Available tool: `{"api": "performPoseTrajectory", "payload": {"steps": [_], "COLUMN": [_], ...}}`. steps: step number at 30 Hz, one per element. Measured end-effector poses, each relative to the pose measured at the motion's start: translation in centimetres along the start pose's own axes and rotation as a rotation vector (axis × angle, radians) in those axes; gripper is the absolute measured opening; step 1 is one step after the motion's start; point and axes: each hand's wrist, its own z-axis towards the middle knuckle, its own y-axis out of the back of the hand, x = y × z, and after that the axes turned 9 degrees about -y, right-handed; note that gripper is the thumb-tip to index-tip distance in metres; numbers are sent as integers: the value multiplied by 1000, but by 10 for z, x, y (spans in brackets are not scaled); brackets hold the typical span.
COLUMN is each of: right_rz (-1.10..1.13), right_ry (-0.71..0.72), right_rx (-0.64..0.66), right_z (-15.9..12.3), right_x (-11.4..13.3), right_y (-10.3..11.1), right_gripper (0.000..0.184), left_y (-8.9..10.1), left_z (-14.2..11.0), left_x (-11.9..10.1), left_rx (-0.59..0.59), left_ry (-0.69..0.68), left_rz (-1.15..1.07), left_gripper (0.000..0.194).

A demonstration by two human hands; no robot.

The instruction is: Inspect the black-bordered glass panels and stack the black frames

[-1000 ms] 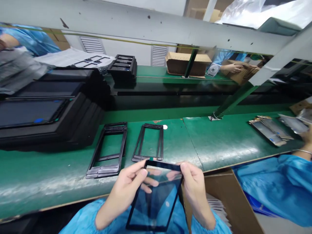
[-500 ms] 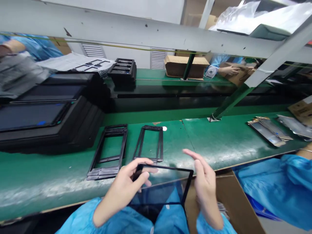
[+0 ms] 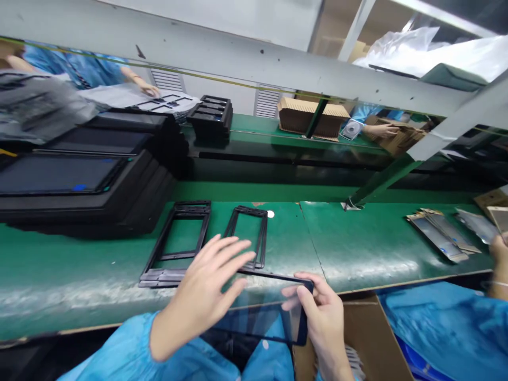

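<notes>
A glass panel with a thin black border [image 3: 270,307], see-through in the middle, is held above my lap at the bench's front edge. My right hand [image 3: 327,315] pinches its right end between thumb and fingers. Fingers spread, my left hand [image 3: 210,280] hovers over the panel's left end and hides that part; it does not grip the glass. Just beyond lie two small piles of thin black rectangular frames on the green bench: the left pile [image 3: 166,276] is partly behind my left hand, the right pile [image 3: 262,241] sits behind the panel.
Stacked black trays [image 3: 135,196] with dark screens stand at left. A slanted green-and-white post [image 3: 383,180] rises at right, beyond which flat panels [image 3: 440,238] lie near a co-worker's hand [image 3: 499,256]. An open cardboard box [image 3: 377,338] stands below the bench edge.
My right hand, apart from the panel before, now grips its right end. My left hand has released the left end and opened. A co-worker's hand has appeared at far right.
</notes>
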Motion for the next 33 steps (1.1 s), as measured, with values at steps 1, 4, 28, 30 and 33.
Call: {"api": "performPoseTrajectory", "payload": {"steps": [1, 4, 28, 30, 33], "right_rz": [-9, -11, 220, 93, -36], "right_ry": [-5, -25, 288, 330, 358], "right_rx": [-3, -72, -32, -139, -265], "right_z": [-1, -4, 110, 110, 106], "right_x": [-1, -4, -83, -104, -131], "right_y": [-3, -16, -56, -42, -29], "right_gripper": [34, 41, 44, 44, 45], "left_y": [-2, -18, 173, 219, 256], "left_z": [3, 8, 32, 56, 83], "left_x": [0, 1, 67, 96, 130], "left_rx": [84, 220, -373, -366, -303], "left_ry": [-55, -78, 45, 135, 228], "left_rz": [10, -53, 763, 869, 939], "left_gripper": [36, 27, 41, 43, 40]}}
